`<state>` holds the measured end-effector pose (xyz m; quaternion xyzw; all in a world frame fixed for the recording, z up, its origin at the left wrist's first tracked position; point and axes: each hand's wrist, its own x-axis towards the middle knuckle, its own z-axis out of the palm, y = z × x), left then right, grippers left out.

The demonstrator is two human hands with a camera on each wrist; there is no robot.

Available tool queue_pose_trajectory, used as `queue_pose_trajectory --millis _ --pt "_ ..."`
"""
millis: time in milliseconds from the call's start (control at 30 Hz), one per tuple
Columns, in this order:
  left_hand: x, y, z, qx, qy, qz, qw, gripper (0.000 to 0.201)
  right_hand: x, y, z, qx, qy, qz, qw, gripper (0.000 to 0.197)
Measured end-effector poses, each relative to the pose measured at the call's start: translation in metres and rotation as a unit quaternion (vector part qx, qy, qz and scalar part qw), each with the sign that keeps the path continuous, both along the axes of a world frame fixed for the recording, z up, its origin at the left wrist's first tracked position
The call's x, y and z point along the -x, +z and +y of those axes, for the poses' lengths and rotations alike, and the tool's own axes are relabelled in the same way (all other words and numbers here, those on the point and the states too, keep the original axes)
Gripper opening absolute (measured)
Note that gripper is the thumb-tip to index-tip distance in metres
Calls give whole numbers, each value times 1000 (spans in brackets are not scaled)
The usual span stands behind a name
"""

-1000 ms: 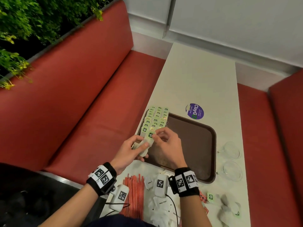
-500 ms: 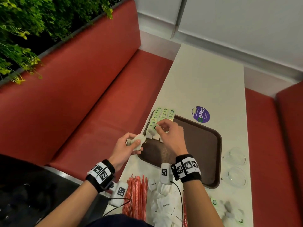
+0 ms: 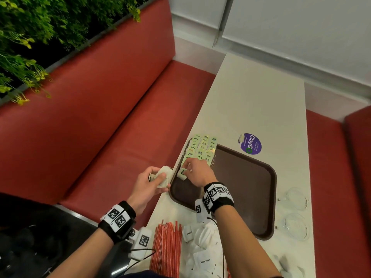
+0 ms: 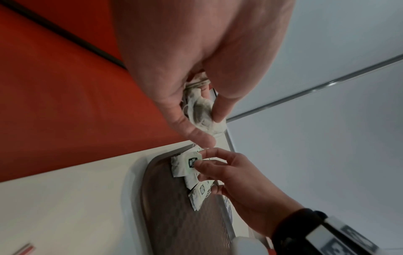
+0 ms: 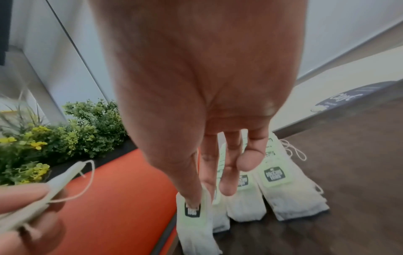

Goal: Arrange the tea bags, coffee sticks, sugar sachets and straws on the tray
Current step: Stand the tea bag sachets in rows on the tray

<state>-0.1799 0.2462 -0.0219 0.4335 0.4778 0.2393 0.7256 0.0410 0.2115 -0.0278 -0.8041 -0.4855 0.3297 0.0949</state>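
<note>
1. The left hand (image 3: 148,182) hangs just off the table's left edge, over the red bench seat (image 3: 112,141), its fingers and thumb curled round a small bunch of loose tea bags (image 3: 163,176); a string dangles from the bunch in the right wrist view.
2. Near the table's front edge lies a bundle of red straws (image 3: 167,249), with white sugar sachets (image 3: 202,247) heaped just to its right.
3. The brown tray (image 3: 247,189) sits on the white table (image 3: 261,101). Rows of green-tagged tea bags (image 3: 202,148) overlap one another along the tray's far left corner.
4. The right hand (image 3: 197,173) reaches over the tray's left part, thumb and forefinger pinching a single tea bag (image 3: 182,173) by its tag at the near end of the leftmost row; that bag touches the tray.
5. A purple round sticker (image 3: 250,143) lies on the table just beyond the tray's far edge.
6. Two clear glass cups (image 3: 297,213) stand to the right of the tray.
</note>
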Motion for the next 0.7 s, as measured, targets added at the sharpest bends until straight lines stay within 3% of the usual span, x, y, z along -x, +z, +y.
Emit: queue_pose_trajectory --millis 200,367,467,600,700 --pt "-2 5 0 12 -1 4 1000 16 2 -2 7 -13 -13 -58 998 20" --pt "-8 9 -2 6 -6 1 1000 13 7 3 1 -79 -40 -99 991 29" --pt "-10 13 -3 -33 -8 -3 999 11 15 29 -7 -153 -112 12 982 16" --pt "-16 18 -8 -76 2 -4 997 9 35 65 -29 -155 -161 125 967 40" --pt "-24 21 -15 -135 -12 13 991 13 46 74 -45 -137 -202 208 947 39"
